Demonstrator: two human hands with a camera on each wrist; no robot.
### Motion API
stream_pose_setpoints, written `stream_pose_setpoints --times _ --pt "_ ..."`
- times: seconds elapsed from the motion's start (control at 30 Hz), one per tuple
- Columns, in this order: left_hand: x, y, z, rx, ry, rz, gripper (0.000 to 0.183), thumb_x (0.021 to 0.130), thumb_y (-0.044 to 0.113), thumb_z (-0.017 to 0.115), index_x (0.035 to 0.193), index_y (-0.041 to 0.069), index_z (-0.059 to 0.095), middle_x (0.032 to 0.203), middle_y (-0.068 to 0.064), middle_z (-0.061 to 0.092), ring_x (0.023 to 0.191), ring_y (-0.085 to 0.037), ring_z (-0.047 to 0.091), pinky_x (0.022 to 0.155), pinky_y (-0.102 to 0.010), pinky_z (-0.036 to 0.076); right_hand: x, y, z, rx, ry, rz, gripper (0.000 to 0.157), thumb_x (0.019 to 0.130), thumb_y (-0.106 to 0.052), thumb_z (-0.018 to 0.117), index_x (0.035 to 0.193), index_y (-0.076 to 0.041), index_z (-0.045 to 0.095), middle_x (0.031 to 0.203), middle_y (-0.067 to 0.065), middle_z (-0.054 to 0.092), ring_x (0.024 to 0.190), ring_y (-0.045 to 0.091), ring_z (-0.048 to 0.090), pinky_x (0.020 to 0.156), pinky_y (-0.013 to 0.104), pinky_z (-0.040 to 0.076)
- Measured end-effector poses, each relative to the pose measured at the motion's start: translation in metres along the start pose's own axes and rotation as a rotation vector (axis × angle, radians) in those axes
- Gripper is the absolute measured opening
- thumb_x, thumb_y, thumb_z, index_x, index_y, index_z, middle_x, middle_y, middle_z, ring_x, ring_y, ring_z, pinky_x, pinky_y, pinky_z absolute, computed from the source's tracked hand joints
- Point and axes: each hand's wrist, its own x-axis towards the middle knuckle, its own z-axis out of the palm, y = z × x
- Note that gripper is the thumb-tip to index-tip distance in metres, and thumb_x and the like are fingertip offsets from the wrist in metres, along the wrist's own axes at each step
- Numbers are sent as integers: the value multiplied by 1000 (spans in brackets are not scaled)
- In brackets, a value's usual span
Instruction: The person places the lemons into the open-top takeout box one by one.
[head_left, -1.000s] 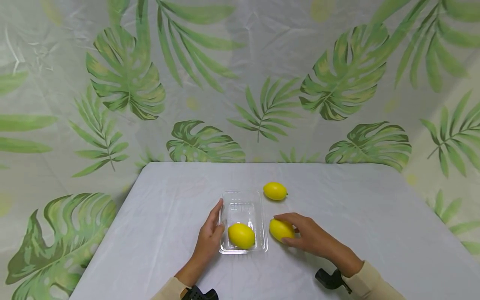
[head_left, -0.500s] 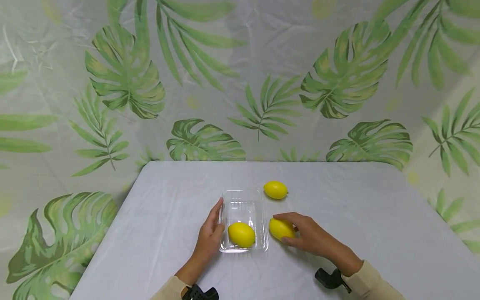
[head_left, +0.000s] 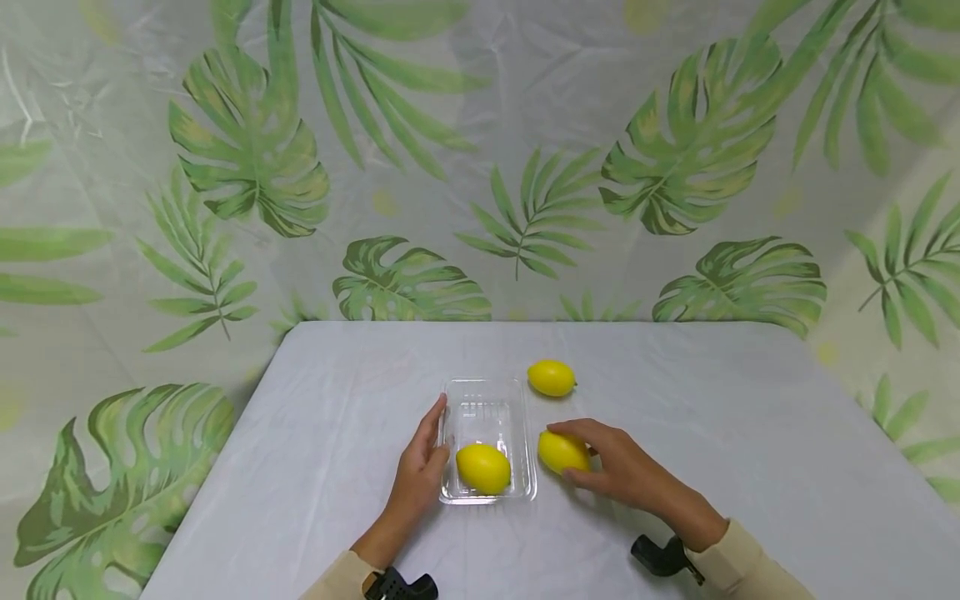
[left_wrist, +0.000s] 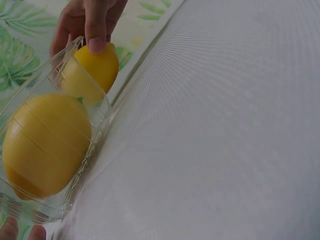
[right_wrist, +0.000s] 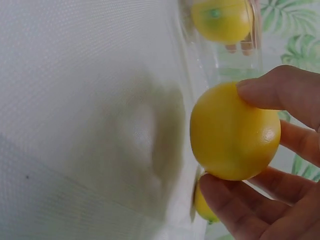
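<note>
My right hand [head_left: 626,467] holds a yellow lemon [head_left: 564,452] between thumb and fingers, just right of a clear plastic container [head_left: 487,393]. The right wrist view shows this held lemon [right_wrist: 232,132] close over the cloth, its shadow beside it. A second lemon [head_left: 483,468] lies inside the container at the near end. My left hand [head_left: 416,467] rests along the container's left side, index finger stretched forward and thumb near the rim. In the left wrist view, two fingertips [left_wrist: 37,232] show at the container's outer wall; the other fingers are mostly hidden.
A third lemon [head_left: 551,378] lies on the white cloth-covered table [head_left: 675,375], beyond the container's far right corner. Behind the table hangs a leaf-patterned sheet [head_left: 525,108]. Dark wrist devices show below both hands.
My right hand has raised its lemon slightly within the last half second. The left hand, the container and the other two lemons keep their places.
</note>
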Motion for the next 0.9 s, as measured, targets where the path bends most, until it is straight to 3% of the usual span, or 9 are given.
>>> stream_pose_setpoints --times 0.9 --pt "0 -1 0 -1 7 -10 60 91 -10 41 149 2 33 155 -10 31 142 -23 28 109 -25 25 17 -15 -5 -4 211 -130 58 78 -8 77 132 -13 56 129 -1 58 105 14 59 80 29 56"
